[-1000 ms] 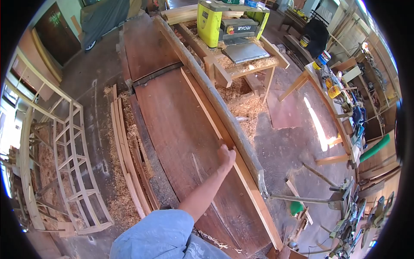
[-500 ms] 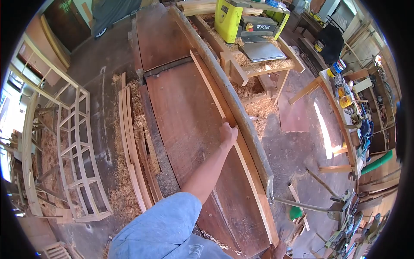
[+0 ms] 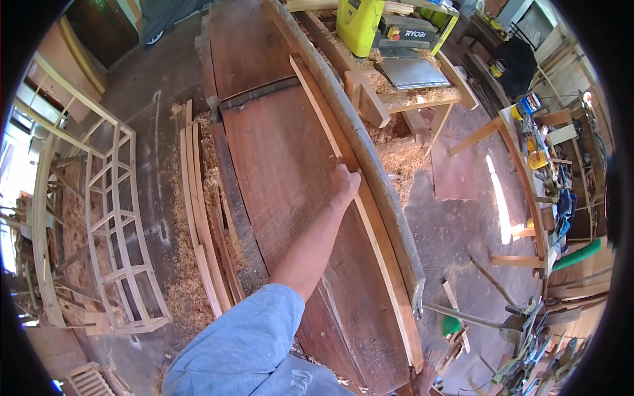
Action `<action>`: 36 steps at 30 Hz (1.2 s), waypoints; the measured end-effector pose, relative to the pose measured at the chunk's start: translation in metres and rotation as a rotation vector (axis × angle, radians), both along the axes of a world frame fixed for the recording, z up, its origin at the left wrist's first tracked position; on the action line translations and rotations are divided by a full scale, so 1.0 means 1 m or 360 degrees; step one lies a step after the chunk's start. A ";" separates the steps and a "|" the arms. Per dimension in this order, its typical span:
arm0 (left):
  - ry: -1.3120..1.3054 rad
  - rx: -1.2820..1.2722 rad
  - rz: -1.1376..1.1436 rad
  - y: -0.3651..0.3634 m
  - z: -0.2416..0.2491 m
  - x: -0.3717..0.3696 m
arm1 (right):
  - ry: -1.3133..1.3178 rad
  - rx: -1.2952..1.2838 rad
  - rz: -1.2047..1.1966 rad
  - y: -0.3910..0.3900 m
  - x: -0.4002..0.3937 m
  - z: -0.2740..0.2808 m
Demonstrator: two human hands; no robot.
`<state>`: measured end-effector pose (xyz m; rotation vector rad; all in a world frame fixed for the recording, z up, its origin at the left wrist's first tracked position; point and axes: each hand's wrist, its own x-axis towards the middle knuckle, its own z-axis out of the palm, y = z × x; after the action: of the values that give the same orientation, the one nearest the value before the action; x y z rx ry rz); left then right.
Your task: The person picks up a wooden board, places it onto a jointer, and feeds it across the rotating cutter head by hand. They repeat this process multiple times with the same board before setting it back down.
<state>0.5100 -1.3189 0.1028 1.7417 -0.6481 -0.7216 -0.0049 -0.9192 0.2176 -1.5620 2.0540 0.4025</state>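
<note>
A long, narrow wooden plank [image 3: 376, 231] stands on edge on the reddish-brown bench top [image 3: 271, 158], beside the bench's raised grey right rim [image 3: 360, 132]. Partway along it, my left hand [image 3: 345, 183] grips the upper edge, fingers closed over it, with the blue-sleeved arm stretched across the bench. At the plank's near end, low in the view, my right hand [image 3: 424, 381] is closed around the wood. The frame's dark border and the plank hide part of that hand.
A green Ryobi machine [image 3: 406, 33] stands on a shavings-covered wooden stand beyond the bench. Long strips [image 3: 201, 224] lie left of the bench, near a wooden lattice frame [image 3: 122, 231]. Clamps and tools [image 3: 528, 330] crowd the lower right, by a bar reaching toward the bench corner.
The plank has slid a little away from me along the bench, its far end now further past the dark cross seam. My left hand has moved with it. The camera view has shifted slightly.
</note>
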 end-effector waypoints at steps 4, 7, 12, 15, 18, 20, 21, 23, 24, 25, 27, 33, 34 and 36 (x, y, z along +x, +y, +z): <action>-0.0065 0.0130 0.0001 0.001 0.024 0.006 | -0.0035 -0.0126 0.0080 0.001 -0.003 -0.010; -0.0073 -0.0052 0.0044 -0.006 0.012 0.009 | 0.0014 -0.0134 0.0132 -0.003 -0.001 -0.010; 0.0090 -0.0103 -0.0004 -0.006 0.019 0.013 | 0.0007 -0.0135 0.0191 -0.008 0.003 -0.006; 0.0082 -0.0088 -0.0036 -0.009 0.016 0.017 | -0.0018 -0.0138 0.0129 -0.007 -0.001 -0.018; 0.0048 -0.0035 -0.0026 -0.006 0.027 0.016 | -0.0044 -0.0401 0.0358 -0.007 0.003 -0.034; 0.0047 -0.0058 -0.0018 -0.008 0.020 0.016 | -0.0040 -0.0568 0.0448 -0.010 0.003 -0.047; 0.0042 -0.0078 -0.0010 -0.011 0.016 0.017 | -0.0044 -0.0572 0.0449 -0.014 0.008 -0.045; -0.0013 -0.0034 0.0020 -0.009 0.024 0.018 | -0.0020 -0.0378 0.0332 -0.030 0.031 -0.034; -0.0061 0.0012 0.0048 -0.009 0.029 0.018 | -0.0023 -0.0382 0.0331 -0.033 0.036 -0.034; -0.0062 0.0006 0.0046 -0.011 0.031 0.021 | -0.0061 -0.0395 0.0314 -0.035 0.039 -0.034; -0.0065 0.0291 -0.0120 -0.017 0.033 0.032 | -0.0089 -0.0421 0.0293 -0.039 0.041 -0.036; -0.0051 0.0154 -0.0184 -0.024 0.038 0.049 | -0.0075 -0.0570 0.0260 -0.032 0.036 -0.047; -0.0053 0.0154 -0.0183 -0.025 0.030 0.049 | -0.0080 -0.0588 0.0360 -0.032 0.033 -0.048; -0.0229 0.0023 -0.0186 -0.035 0.009 0.050 | -0.0093 -0.0630 0.0458 -0.031 0.025 -0.050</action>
<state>0.5605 -1.3542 0.1117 1.7917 -0.8508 -0.6866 0.0202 -0.9499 0.1674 -2.0881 1.9496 0.0468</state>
